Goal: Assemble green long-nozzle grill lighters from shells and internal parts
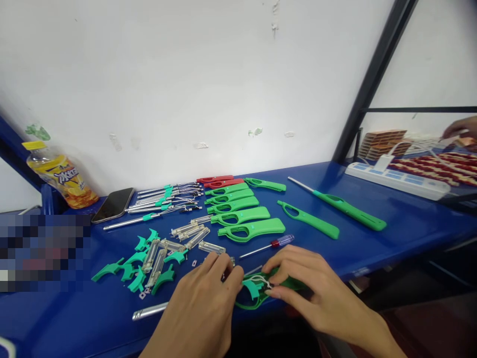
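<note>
Presently, we are working at the near edge of the table. Item: one open green casing, lying between our hands, its inside apparently facing up for access. Item: left hand, its fingers bending close together at the casing's tube end, probably steadying it; we cannot tell what they are gripping. Item: right hand, thumb and forefinger closing narrowly on white wires, likely for fine control, beside a green trigger. Item: one screwdriver, lying just beyond, seemingly for easy reach. Item: green shells, lining up towards the far edge, presumably for orderly picking. Item: clear fuel tanks, lying loose among green pieces towards the left edge, perhaps because they are needing no order.
</note>
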The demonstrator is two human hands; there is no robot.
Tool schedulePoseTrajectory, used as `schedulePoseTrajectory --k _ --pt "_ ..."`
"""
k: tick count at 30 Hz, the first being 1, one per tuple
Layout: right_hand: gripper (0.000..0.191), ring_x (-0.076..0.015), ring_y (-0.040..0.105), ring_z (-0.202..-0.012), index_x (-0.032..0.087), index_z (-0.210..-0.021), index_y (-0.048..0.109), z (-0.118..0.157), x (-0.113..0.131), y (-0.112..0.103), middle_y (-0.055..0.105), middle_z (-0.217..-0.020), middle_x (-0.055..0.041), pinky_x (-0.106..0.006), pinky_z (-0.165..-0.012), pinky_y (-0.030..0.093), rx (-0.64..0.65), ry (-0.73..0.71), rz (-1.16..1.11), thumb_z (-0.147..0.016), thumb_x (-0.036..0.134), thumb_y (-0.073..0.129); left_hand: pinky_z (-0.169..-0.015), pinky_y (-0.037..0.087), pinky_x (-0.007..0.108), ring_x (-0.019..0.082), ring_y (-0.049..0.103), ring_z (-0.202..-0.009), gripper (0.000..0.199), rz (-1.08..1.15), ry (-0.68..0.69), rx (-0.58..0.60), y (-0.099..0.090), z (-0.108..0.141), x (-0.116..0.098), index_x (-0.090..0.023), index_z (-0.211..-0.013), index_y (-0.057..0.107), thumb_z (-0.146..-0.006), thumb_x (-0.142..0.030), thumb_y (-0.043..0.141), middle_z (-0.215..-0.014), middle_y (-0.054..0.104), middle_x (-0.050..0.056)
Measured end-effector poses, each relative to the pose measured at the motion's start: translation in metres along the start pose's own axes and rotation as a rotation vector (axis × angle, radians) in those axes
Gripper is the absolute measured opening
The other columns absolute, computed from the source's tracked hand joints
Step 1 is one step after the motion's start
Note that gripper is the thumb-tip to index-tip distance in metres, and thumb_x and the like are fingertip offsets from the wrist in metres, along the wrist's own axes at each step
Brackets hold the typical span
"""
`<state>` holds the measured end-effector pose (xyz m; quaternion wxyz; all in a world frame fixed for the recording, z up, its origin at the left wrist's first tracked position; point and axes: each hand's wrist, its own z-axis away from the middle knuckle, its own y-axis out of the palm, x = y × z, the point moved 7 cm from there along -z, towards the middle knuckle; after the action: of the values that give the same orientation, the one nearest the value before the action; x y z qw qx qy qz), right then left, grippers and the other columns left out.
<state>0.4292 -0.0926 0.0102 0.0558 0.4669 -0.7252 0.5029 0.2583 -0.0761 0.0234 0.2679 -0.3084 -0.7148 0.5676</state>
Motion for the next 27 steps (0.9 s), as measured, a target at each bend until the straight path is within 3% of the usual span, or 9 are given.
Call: schedulePoseTrajectory --k 4,10,16,20,27 --pt "0.013 -0.02 0.073 -0.1 0.024 -0.091 0.065 0.0 0.0 0.0 0.078 -0.108 -0.002 -0.036 -0.097 0.052 0.018 0.007 -0.013 -0.104 0.026 0.07 -0.074 0.062 0.039 0.026 0.068 -0.091 0.036 -0.028 0.016 -0.045 -0.002 0.004 -0.001 -0.02 -0.102 0.066 -0.087 0.006 0.047 -0.108 0.068 0.009" --pt "0.011 -0.0179 0.072 -0.101 0.024 -0.093 0.066 0.0 -0.001 0.001 0.077 -0.11 0.0008 -0.035 -0.098 0.05 0.024 0.014 -0.029 -0.103 0.025 0.071 -0.07 0.06 0.035 0.024 0.07 -0.087 0.049 -0.019 0.077 -0.096 -0.005 0.003 -0.009 -0.022 -0.109 0.069 -0.08 0.011 0.047 -0.103 0.069 0.004" --pt "0.011 -0.0179 0.071 -0.1 0.024 -0.094 0.066 0.0 -0.001 0.002 0.077 -0.109 0.0008 -0.035 -0.099 0.05 0.018 0.006 -0.036 -0.103 0.024 0.071 -0.067 0.058 0.034 0.024 0.07 -0.088 0.037 -0.071 0.142 -0.1 -0.004 0.002 -0.014 -0.021 -0.112 0.067 -0.087 0.004 0.055 -0.101 0.069 0.004" --pt "0.012 -0.019 0.07 -0.101 0.024 -0.094 0.066 0.0 -0.002 0.002 0.076 -0.109 -0.0009 -0.037 -0.101 0.05 0.021 0.011 -0.032 -0.105 0.026 0.068 -0.074 0.061 0.035 0.025 0.071 -0.093 0.026 -0.114 0.199 -0.07 -0.002 0.0 -0.016 -0.02 -0.118 0.065 -0.096 -0.006 0.063 -0.103 0.07 0.004" --pt "0.015 -0.0209 0.069 -0.104 0.024 -0.093 0.063 -0.002 -0.003 0.004 0.075 -0.109 -0.0023 -0.04 -0.108 0.048 0.043 0.028 -0.032 -0.108 0.028 0.063 -0.073 0.062 0.035 0.024 0.073 -0.087 0.02 -0.128 0.279 -0.102 -0.007 -0.003 -0.019 -0.017 -0.113 0.068 -0.095 -0.011 0.074 -0.097 0.073 0.002"
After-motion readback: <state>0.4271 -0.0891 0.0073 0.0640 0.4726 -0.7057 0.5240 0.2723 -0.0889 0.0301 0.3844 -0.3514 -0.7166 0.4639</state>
